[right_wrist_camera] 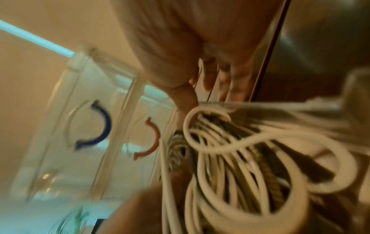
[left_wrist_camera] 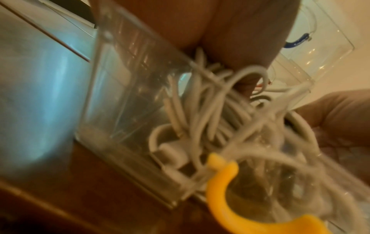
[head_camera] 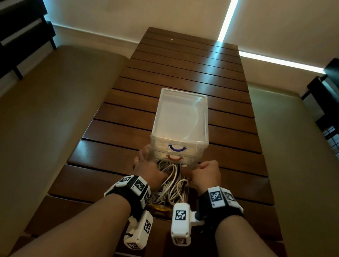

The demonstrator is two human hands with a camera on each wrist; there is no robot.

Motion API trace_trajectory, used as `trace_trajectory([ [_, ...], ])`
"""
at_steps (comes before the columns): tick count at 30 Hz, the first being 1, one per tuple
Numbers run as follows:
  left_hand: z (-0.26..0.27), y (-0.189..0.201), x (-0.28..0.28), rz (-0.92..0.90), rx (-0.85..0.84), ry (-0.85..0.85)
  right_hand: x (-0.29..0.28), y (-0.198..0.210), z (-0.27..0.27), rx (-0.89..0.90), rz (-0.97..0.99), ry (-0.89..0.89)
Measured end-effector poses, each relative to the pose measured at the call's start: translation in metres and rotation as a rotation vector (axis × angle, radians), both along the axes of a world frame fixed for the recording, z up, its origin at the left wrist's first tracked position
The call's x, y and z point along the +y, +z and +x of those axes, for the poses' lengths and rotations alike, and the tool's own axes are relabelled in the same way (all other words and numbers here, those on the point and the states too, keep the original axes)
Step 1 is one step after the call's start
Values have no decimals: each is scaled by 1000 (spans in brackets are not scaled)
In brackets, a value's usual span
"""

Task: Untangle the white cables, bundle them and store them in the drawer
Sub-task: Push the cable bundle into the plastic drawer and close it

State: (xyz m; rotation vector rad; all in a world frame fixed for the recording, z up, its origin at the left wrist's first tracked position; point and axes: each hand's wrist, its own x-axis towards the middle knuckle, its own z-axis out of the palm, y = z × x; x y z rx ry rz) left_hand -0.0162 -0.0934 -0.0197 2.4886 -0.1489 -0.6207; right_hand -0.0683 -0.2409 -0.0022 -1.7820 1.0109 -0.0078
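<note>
Slatted wooden table (head_camera: 187,69) running toward twelve o'clock, bearing everything. Clear plastic drawer unit (head_camera: 181,117) at centre, upper two drawers shut, blue handle (head_camera: 176,148) above red handle (head_camera: 174,157). Bottom drawer (left_wrist_camera: 128,88) pulled out toward six o'clock, yellow handle (left_wrist_camera: 222,186) at the near end, presumably opened this far to give both hands room over it.

White cables (head_camera: 169,184) lying inside that open drawer, loops standing above the rim and still loose rather than tied; probably being pressed down so the drawer can slide home. Whether properly untangled and bundled: hard to judge from blurred wrist views.

Left hand (head_camera: 147,164) at nine o'clock of the pile, beside the drawer's left wall, fingers reaching down among the strands; whether curled round any cable cannot be told. Right hand (head_camera: 207,173) at three o'clock, fingers (right_wrist_camera: 208,77) curled downward at the drawer's right edge, thumb near a cable loop (right_wrist_camera: 192,117); a true grip on cable or wall cannot be told either.

Likely step: tucking stray loops in before closing.
</note>
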Motion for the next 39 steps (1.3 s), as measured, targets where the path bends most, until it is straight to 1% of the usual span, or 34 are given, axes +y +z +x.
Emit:
trace_trajectory([
  [2,0,0,0,5,-1,-7,-4,2,0,-15,140,42],
  [3,0,0,0,7,-6,-13,-6,4,0,-16,147,80],
  [4,1,1,0,8,-8,-22,-6,5,1,-16,130,92],
  [6,0,2,1,8,-16,-39,-1,6,2,-30,71,42],
  [8,1,2,2,7,-19,-54,4,5,7,-30,-34,-1],
  [10,2,1,2,21,-12,-62,8,6,11,-13,-128,17],
  [11,2,1,2,33,-12,-62,6,8,11,8,-140,57],
  [12,2,1,2,38,-14,-59,3,11,10,25,-113,123],
  [13,1,2,2,38,-17,-52,-2,13,8,39,-44,195],
  [14,1,2,1,34,-24,-46,-10,14,4,34,71,255],
  [16,-1,2,0,28,-58,-30,-19,17,-5,-14,348,299],
  [17,-2,2,-1,19,-72,-19,-19,19,-8,-19,391,322],
  [18,-2,0,-1,9,-88,-8,-17,17,-8,-5,325,362],
  [19,-3,-1,-1,4,-109,0,-11,16,-8,7,212,384],
  [21,-5,-1,-1,-7,-139,-1,-1,9,-4,-14,24,326],
  [22,-5,-3,0,-41,-142,-4,2,6,-2,-43,-6,285],
  [24,0,-3,5,-210,-71,9,4,4,1,-66,-34,263],
  [26,6,-2,17,-477,72,78,3,5,3,-60,-62,262],
  [27,9,0,25,-587,155,113,3,5,5,-54,-69,255],
  [28,12,1,33,-654,234,123,4,4,6,-46,-81,242],
  [29,14,2,39,-676,280,112,5,3,7,-36,-103,234],
  [31,17,2,45,-666,264,98,5,1,8,-23,-146,216],
  [35,19,1,36,-611,98,102,3,1,6,-35,-125,222],
  [37,19,-5,29,-576,41,101,4,3,7,-42,-150,242],
  [39,16,-8,19,-512,-67,134,7,3,9,-50,-179,258],
])
